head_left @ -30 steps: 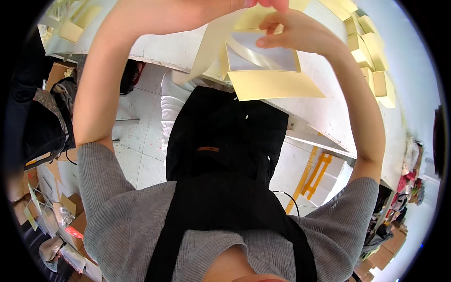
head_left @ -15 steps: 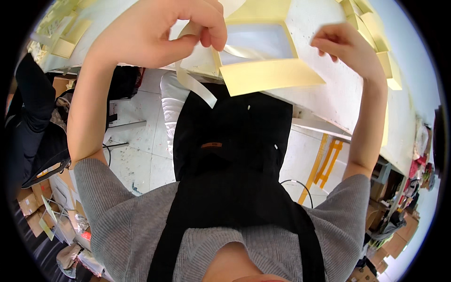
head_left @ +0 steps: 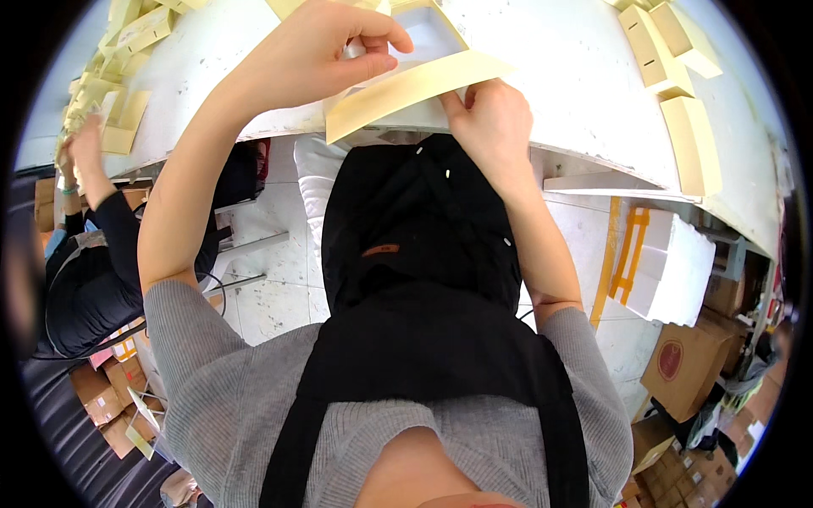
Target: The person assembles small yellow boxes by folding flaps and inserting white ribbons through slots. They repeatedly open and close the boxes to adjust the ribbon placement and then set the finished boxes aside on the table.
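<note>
A pale yellow cardboard box [head_left: 453, 27] with a white inside lies near the table's front edge. Its front flap [head_left: 405, 95] slants out over that edge. My left hand [head_left: 326, 55] hangs over the box's left side, with fingers curled and thumb near the index fingertip. What sits between those fingers, if anything, I cannot make out. At the flap's right end, my right hand [head_left: 495, 123] is closed, with thumb and bent fingers at its lower edge. The fingertips are partly hidden by the flap.
Pale yellow box parts stand on the white table [head_left: 559, 76] at the right [head_left: 690, 144] and far left [head_left: 127, 123]. Another person's hand [head_left: 85, 148] is among the left ones. A white foam box [head_left: 677, 262] and cardboard cartons [head_left: 686, 364] sit on the floor at right.
My right hand has come left and in to the flap's edge. The flap has shifted left and tilted. The pale ribbon that hung below my left hand no longer shows there.
</note>
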Demonstrator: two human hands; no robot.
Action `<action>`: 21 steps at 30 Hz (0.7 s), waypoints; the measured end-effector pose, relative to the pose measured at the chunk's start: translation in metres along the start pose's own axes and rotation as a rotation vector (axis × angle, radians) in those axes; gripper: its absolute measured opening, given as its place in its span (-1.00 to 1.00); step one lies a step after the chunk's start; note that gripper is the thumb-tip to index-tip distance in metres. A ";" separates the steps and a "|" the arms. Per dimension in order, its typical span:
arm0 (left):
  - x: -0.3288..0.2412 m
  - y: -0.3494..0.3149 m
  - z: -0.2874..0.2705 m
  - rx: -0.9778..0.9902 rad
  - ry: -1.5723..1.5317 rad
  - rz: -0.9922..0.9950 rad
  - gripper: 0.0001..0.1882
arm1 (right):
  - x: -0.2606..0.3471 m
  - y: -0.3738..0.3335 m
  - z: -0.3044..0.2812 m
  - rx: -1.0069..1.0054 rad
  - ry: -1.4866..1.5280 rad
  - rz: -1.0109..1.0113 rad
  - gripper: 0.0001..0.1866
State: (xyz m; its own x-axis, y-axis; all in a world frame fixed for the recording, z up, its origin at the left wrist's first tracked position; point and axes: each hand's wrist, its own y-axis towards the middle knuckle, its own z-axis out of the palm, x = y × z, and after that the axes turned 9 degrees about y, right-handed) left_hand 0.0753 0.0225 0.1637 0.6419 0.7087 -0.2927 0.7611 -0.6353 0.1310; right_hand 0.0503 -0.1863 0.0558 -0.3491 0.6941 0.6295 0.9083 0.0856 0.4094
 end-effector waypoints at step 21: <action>0.094 -0.135 0.020 0.236 0.018 -0.517 -0.38 | -0.095 -0.146 -0.040 0.105 0.047 -0.160 -0.84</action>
State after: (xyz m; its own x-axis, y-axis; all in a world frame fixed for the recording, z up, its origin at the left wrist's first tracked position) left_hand 0.0309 0.1688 0.0995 0.1940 0.9497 -0.2460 0.9369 -0.2537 -0.2407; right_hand -0.0588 -0.2930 -0.0376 -0.4993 0.6319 0.5928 0.8584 0.2679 0.4374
